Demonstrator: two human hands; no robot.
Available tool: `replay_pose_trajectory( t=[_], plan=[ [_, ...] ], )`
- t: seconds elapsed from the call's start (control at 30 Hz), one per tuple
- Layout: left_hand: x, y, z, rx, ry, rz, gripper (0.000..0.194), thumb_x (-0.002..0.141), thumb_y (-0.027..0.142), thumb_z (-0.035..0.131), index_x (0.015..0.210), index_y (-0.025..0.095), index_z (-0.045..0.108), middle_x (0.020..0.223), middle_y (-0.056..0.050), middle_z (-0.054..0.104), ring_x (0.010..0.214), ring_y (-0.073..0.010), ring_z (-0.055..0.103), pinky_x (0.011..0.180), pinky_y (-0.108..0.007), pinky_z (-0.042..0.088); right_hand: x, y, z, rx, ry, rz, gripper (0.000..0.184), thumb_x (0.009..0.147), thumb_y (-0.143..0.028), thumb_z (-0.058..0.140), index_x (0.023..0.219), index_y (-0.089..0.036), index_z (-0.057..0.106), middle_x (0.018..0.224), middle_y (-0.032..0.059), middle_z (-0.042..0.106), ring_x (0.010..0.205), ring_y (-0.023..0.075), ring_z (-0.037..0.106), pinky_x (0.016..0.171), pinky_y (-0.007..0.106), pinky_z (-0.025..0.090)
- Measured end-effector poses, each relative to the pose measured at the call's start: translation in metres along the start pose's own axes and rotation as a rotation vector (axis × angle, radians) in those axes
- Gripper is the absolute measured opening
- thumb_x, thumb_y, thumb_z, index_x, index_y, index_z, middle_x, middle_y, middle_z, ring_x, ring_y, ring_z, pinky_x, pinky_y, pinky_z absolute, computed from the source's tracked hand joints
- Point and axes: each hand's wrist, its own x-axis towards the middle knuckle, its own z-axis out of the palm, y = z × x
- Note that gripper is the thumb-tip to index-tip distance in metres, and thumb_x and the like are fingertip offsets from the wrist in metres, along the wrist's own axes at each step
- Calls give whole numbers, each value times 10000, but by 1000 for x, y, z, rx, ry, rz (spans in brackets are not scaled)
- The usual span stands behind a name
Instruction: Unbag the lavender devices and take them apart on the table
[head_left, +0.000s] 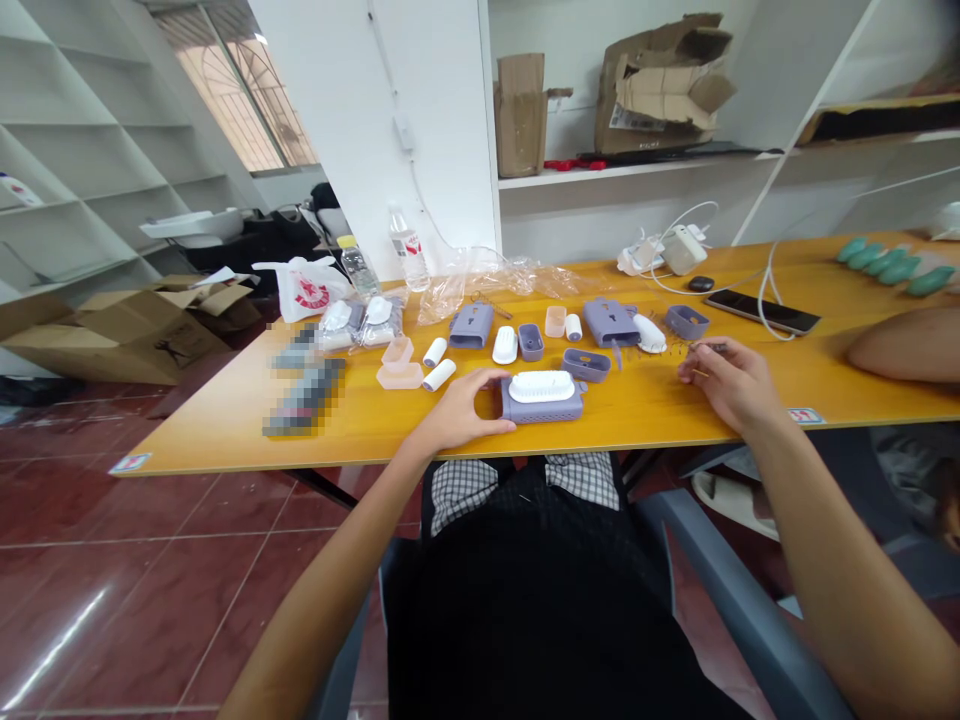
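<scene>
I have my left hand (459, 408) curved around the left end of a purple ventilated housing (551, 412), thumb along the near side and fingers on the far side, the palm well apart from it. A white bristled insert (541, 386) lies along the housing's top, to the right of those fingertips. The housing sits on the surface (637, 415) near its front edge, so I'd press it down lightly rather than push it toward me.

My right hand (720, 375), well apart to the right, is closed in a fingertip pinch on a small dark piece (712, 348) with thin strands; its exact shape is too small to tell. I'd hold that pinch light, since the strands look easy to bend, and lift clear of the loose wiry bits (666, 349) just left of that hand, as they could snag.
</scene>
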Motion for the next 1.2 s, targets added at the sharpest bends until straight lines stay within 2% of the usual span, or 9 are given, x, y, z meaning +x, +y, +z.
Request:
replay_pose_trajectory(
  t=[0.13, 0.3, 0.4, 0.53, 0.7, 0.8, 0.9, 1.03, 1.2],
  plan=[
    [0, 2, 2, 40, -29, 5, 711, 826, 468, 915, 1444, 281, 618, 1507, -112, 670, 1402, -358, 638, 1236, -605, 471, 0, 1, 2, -11, 12, 0, 383, 758, -581, 885, 890, -292, 671, 740, 12, 628, 672, 223, 624, 620, 404, 501],
    [-1, 1, 4, 46, -50, 16, 821, 843, 541, 895, 1539, 303, 531, 1600, -122, 595, 1483, -374, 574, 1268, -606, 443, 1, 4, 2, -43, 30, -11, 362, 815, -604, 853, 894, -306, 665, 707, 26, 616, 651, 237, 623, 603, 422, 499],
    [0, 4, 3, 42, 12, 52, 733, 893, 567, 844, 1511, 299, 555, 1575, -125, 608, 1453, -366, 596, 1234, -589, 484, -1, 3, 8, -41, 47, -7, 386, 793, -624, 870, 905, -304, 685, 708, 13, 625, 646, 221, 627, 586, 390, 513],
    [3, 15, 1, 60, 165, 135, 571, 948, 544, 795, 1427, 291, 614, 1486, -119, 665, 1410, -351, 615, 1202, -586, 504, -10, -4, 30, -23, -33, -49, 374, 830, -632, 840, 941, -313, 678, 700, -23, 625, 627, 206, 635, 600, 379, 563],
    [10, 25, 0, 23, 190, 173, 578, 939, 522, 808, 1428, 284, 614, 1475, -120, 673, 1386, -344, 630, 1174, -559, 525, -14, -21, 73, -83, -186, -121, 408, 860, -667, 816, 1002, -304, 693, 743, -9, 678, 669, 217, 704, 669, 402, 611],
    [14, 16, -3, -12, 193, 107, 570, 939, 501, 802, 1428, 270, 619, 1475, -127, 677, 1387, -346, 636, 1165, -550, 535, -2, -27, 93, -113, -203, -163, 436, 864, -688, 800, 1039, -303, 693, 773, 3, 707, 716, 231, 733, 716, 424, 635],
    [13, -2, -7, -70, 191, 38, 539, 964, 490, 764, 1424, 255, 612, 1449, -140, 694, 1363, -338, 661, 1131, -543, 566, 15, -23, 102, -137, -195, -175, 415, 849, -653, 823, 1025, -292, 716, 805, 21, 738, 791, 257, 763, 753, 438, 650],
    [6, -21, -8, -107, 131, -19, 518, 998, 481, 712, 1434, 231, 585, 1403, -152, 721, 1315, -314, 703, 1114, -520, 588, 27, -7, 102, -262, -184, -234, 301, 865, -548, 820, 1003, -285, 767, 948, 53, 795, 919, 293, 779, 857, 486, 651],
    [1, -26, -4, 42, 140, -74, 336, 1108, 354, 484, 1373, 202, 625, 1344, -137, 760, 1284, -288, 725, 1145, -519, 572, 15, 8, 98, -559, -319, -401, 226, 909, -489, 762, 986, -281, 805, 1097, 86, 816, 1118, 337, 753, 1025, 571, 600]
  ],
)
